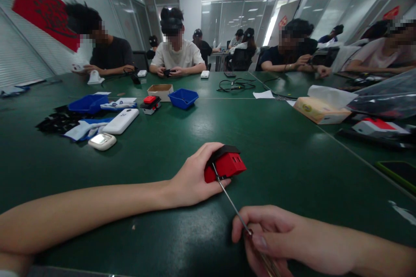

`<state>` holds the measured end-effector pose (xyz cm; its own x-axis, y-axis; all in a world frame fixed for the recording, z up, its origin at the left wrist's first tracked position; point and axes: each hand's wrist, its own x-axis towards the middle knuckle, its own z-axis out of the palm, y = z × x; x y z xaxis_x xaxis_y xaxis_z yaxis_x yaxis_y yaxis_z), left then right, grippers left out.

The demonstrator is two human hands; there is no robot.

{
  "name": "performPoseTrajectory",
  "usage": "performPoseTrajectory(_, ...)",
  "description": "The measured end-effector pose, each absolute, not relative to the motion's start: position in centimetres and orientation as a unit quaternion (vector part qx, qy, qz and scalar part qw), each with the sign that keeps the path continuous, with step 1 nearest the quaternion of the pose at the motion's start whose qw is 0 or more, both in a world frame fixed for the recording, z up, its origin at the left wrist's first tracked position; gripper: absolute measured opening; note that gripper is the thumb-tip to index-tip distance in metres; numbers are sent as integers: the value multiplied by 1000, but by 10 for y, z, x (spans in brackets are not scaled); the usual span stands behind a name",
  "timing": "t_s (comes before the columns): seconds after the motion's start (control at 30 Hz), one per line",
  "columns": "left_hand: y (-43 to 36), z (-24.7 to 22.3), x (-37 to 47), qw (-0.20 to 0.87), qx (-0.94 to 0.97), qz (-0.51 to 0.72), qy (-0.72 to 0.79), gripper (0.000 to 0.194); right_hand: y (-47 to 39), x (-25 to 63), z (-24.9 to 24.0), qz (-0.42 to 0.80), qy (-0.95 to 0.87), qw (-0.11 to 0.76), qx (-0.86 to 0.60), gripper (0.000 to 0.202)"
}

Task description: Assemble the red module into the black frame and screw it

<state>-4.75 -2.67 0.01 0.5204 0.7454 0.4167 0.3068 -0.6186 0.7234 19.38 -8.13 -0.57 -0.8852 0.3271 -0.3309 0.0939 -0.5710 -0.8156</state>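
My left hand (193, 177) is wrapped around a small red and black plastic block (227, 167), holding it on or just above the green table. The block has a black top and slots in its right end. In my right hand (269, 236) is a screwdriver (234, 209) with a long thin metal shaft, gripped between thumb and fingers. Its shaft slants up and left, and the tip meets the near side of the red block, by my left thumb. Most of the screwdriver's handle is hidden by my right hand.
On the left lie a blue tray (89, 104), a white power bank (121, 121) and gloves (85, 129). Ahead are a red and black block (151, 104), a cardboard box (160, 92) and a blue bin (183, 98). A tissue pack (321, 110) stands right. Several people sit around the table.
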Motion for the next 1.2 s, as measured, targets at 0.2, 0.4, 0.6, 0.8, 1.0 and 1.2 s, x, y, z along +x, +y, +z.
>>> performPoseTrajectory(0.2, -28, 2, -47, 285, 821, 375, 323, 66, -84, 189, -8, 852, -461, 82, -236, 52)
performPoseTrajectory(0.4, -28, 0, -47, 297, 816, 369, 330, 68, -84, 191, -6, 861, -452, 83, -218, 53)
performPoseTrajectory(0.6, -27, -1, -47, 299, 809, 373, 342, 69, -84, 190, -10, 864, -437, 75, -237, 56)
performPoseTrajectory(0.8, -26, -1, -47, 289, 810, 374, 346, 69, -82, 191, -14, 861, -420, 70, -277, 52)
performPoseTrajectory(1.0, -26, -1, -46, 294, 805, 377, 351, 69, -82, 194, -14, 872, -412, 64, -257, 49)
performPoseTrajectory(1.2, -26, 0, -44, 293, 809, 373, 347, 69, -82, 193, -13, 879, -408, 71, -236, 47)
